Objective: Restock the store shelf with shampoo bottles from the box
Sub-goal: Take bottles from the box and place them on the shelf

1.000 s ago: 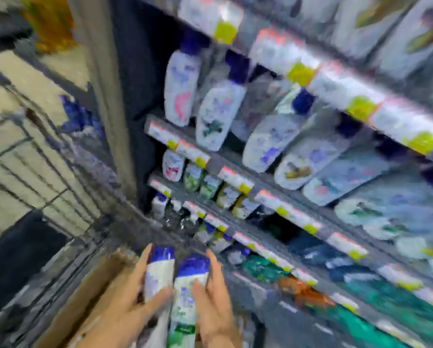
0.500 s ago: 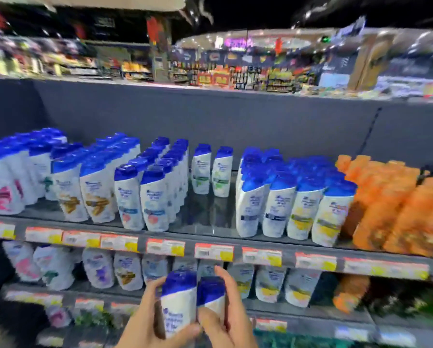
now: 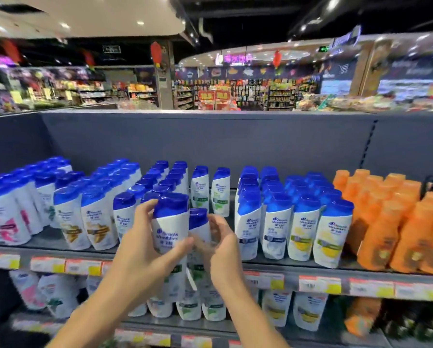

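The left grip (image 3: 145, 249) holds one bottle (image 3: 170, 227) and the right grip (image 3: 220, 244) holds a second bottle (image 3: 199, 226) just beside it, touching. Behind the grips is the shelf (image 3: 260, 266) with rows of bottles to the left and right. Directly behind the grips two bottles (image 3: 210, 189) stand at the back of a gap. Below the grips is a lower shelf (image 3: 160, 324) with more bottles.
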{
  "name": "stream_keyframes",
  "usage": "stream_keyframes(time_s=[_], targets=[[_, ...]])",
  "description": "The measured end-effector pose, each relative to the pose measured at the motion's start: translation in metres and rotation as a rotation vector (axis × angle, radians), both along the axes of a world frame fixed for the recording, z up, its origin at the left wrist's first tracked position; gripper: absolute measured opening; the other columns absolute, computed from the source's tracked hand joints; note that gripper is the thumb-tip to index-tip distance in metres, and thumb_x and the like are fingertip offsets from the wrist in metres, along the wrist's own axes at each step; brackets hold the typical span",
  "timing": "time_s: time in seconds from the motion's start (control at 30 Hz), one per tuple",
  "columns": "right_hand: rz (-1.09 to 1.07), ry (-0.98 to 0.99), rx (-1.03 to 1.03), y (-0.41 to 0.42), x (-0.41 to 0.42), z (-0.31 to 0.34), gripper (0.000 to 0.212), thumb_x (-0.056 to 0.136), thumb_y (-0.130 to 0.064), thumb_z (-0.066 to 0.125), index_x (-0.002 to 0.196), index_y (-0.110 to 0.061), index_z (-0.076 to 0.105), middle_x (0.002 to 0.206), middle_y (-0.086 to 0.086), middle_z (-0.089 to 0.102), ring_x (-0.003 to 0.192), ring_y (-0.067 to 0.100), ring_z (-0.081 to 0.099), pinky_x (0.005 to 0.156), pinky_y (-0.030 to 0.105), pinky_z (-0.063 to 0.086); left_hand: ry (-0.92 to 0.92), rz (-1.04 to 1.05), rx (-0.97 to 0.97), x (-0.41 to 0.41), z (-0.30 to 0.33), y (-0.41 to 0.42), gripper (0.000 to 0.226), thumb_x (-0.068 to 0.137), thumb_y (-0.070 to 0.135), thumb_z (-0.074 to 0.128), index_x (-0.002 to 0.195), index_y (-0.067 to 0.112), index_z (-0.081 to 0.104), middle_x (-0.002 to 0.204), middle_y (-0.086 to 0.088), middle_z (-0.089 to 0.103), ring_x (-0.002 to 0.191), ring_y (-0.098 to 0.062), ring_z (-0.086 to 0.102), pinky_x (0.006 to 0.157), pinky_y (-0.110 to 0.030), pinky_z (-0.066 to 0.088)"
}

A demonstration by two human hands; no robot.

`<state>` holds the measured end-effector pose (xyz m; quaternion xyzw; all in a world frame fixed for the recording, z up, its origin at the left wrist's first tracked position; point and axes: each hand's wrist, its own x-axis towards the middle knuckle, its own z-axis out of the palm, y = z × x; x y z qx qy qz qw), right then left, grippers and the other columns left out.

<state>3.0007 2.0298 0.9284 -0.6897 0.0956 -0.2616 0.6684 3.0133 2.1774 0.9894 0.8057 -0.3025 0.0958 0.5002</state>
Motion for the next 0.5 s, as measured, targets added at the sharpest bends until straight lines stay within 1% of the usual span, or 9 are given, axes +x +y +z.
stream_keyframes(time_s=[0.03,0.1,0.17,0.23,0.3,0.37,0.4,0.43,0.5], targets=[[-0.035,-0.012,-0.030,-0.001,0.013,0.002,0.042,0.077,-0.023,0.078,0.113,-0.025,0.058,0.105,-0.005,0.067,0.094,0.001,0.065,0.079,0.017,0.053,-0.032,0.003,-0.014,0.008,0.009,0.002,0.075,0.068,0.045,0.077,0.125,0.036,0.028,0.108,0.033,0.050,0.090,0.027,0.053,0.070,-0.007,0.050],[-0.085,0.013,-0.079,-0.006,0.036,0.008,0.042,0.078,-0.024,0.078,0.107,-0.038,0.051,0.100,-0.017,0.063,0.092,-0.005,0.063,0.074,0.011,0.051,-0.057,-0.005,-0.030,0.024,0.028,0.006,0.072,0.069,0.047,0.075,0.123,0.034,0.029,0.105,0.030,0.053,0.088,0.029,0.052,0.072,-0.012,0.052],[-0.158,0.019,-0.113,-0.014,0.057,0.015,0.034,0.081,-0.022,0.075,0.095,-0.042,0.052,0.090,-0.027,0.062,0.083,-0.012,0.063,0.065,0.004,0.047,-0.058,-0.042,-0.037,0.041,0.044,0.008,0.070,0.069,0.050,0.073,0.123,0.037,0.029,0.101,0.026,0.058,0.087,0.021,0.057,0.069,-0.019,0.052],[-0.269,0.023,-0.115,-0.023,0.075,0.016,0.027,0.084,-0.021,0.073,0.096,-0.040,0.057,0.090,-0.026,0.066,0.085,-0.010,0.064,0.062,0.003,0.047,-0.078,-0.075,-0.027,0.057,0.058,0.006,0.070,0.069,0.051,0.073,0.122,0.041,0.029,0.096,0.026,0.058,0.085,0.016,0.060,0.062,-0.018,0.053],[-0.371,0.048,-0.131,-0.029,0.095,0.010,0.033,0.084,-0.026,0.072,0.114,-0.033,0.060,0.105,-0.018,0.068,0.099,-0.001,0.064,0.072,0.009,0.051,-0.099,-0.106,-0.029,0.074,0.071,0.001,0.068,0.070,0.050,0.073,0.120,0.040,0.028,0.093,0.027,0.058,0.083,0.015,0.060,0.057,-0.015,0.054],[-0.455,0.053,-0.108,-0.032,0.112,0.001,0.044,0.084,-0.030,0.071,0.125,-0.030,0.057,0.115,-0.011,0.066,0.108,0.007,0.062,0.087,0.024,0.055,-0.107,-0.139,-0.033,0.091,0.081,-0.008,0.069,0.071,0.049,0.072,0.124,0.037,0.029,0.096,0.024,0.058,0.083,0.011,0.062,0.057,-0.014,0.053],[-0.488,0.048,-0.087,-0.035,0.118,-0.003,0.046,0.083,-0.031,0.070,0.127,-0.031,0.055,0.117,-0.011,0.065,0.111,0.008,0.061,0.092,0.031,0.055,-0.101,-0.156,-0.037,0.099,0.085,-0.012,0.070,0.072,0.049,0.072,0.125,0.035,0.029,0.098,0.023,0.058,0.082,0.008,0.063,0.058,-0.014,0.052],[-0.518,0.036,-0.075,-0.036,0.122,-0.004,0.045,0.083,-0.030,0.070,0.125,-0.031,0.055,0.116,-0.013,0.064,0.111,0.007,0.060,0.095,0.034,0.053,-0.097,-0.171,-0.039,0.107,0.087,-0.018,0.070,0.073,0.048,0.072,0.125,0.034,0.029,0.100,0.021,0.059,0.081,0.006,0.064,0.061,-0.015,0.052],[-0.543,-0.006,-0.044,-0.039,0.130,-0.006,0.031,0.085,-0.021,0.070,0.110,-0.033,0.056,0.107,-0.017,0.065,0.102,-0.001,0.061,0.093,0.029,0.051,-0.094,-0.200,-0.030,0.121,0.087,-0.028,0.068,0.074,0.046,0.073,0.124,0.032,0.029,0.099,0.020,0.059,0.080,0.006,0.064,0.061,-0.014,0.051]])
